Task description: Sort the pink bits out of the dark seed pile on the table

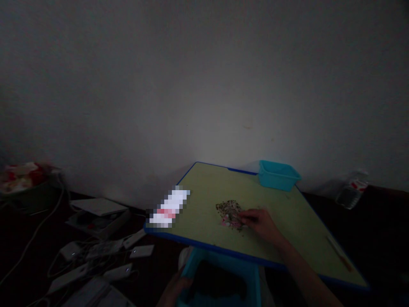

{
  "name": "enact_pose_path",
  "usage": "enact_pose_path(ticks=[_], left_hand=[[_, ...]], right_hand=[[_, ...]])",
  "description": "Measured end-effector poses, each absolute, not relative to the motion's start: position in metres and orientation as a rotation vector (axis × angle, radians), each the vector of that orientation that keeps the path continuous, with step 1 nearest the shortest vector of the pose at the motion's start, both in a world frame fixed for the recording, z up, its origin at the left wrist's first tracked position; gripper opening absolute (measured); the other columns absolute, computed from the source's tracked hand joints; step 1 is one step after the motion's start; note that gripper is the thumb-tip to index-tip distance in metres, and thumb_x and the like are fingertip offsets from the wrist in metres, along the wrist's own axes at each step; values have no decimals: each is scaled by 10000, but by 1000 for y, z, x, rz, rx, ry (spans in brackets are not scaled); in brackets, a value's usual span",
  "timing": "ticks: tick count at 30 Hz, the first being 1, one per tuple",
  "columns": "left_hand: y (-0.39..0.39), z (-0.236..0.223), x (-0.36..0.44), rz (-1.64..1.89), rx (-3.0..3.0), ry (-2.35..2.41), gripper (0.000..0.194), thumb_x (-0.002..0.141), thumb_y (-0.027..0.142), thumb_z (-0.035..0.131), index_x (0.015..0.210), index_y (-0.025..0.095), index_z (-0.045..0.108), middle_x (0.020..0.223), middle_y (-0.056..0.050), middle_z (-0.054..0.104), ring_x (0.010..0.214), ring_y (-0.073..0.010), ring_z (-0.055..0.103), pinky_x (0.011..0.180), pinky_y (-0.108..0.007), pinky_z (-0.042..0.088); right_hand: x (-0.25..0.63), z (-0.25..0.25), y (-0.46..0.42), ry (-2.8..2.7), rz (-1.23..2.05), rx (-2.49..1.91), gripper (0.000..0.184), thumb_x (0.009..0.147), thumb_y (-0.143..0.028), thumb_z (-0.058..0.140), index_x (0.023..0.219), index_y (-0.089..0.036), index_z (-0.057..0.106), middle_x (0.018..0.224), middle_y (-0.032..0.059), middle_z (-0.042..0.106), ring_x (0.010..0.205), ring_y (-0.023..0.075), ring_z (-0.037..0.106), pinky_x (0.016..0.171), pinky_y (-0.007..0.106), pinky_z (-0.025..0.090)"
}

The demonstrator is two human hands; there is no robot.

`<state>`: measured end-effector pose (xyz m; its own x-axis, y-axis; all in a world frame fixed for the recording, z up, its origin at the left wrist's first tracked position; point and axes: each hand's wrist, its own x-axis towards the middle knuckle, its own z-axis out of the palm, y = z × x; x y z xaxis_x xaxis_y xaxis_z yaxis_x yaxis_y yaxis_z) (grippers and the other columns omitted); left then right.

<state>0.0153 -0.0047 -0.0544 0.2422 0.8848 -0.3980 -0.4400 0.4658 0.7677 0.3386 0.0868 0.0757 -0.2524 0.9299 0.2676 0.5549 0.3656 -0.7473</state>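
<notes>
The near tub (256, 281), too dark inside to read, has its wall gripped by the left hand (182, 283); a far tub (275, 181) stands on the surface (204, 183). The right hand (259, 222) bends its fingers to a mid-surface pile of bits (229, 209), grip impossible to tell

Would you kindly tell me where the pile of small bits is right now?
In the head view, the pile of small bits lies near the middle of the table, with the right hand at its right side.
</notes>
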Motion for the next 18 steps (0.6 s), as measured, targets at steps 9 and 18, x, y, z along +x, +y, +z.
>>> enact_pose_path(ticks=[9,18], left_hand=[[-8,-51,18,1019,569,954,290,553,317,819,835,263,857,556,18,789,654,-335,736,694,-412,506],[-8,-56,17,1014,569,943,293,574,322,831,861,273,869,610,2,824,740,-366,767,659,-408,531]], right_hand=[[340,74,86,-1946,711,-1269,246,873,-339,711,1044,-269,875,1026,66,861,914,286,801,852,420,620],[340,75,86,-1934,714,-1266,261,864,-357,708,1033,-253,877,1032,75,860,922,293,799,862,421,610]])
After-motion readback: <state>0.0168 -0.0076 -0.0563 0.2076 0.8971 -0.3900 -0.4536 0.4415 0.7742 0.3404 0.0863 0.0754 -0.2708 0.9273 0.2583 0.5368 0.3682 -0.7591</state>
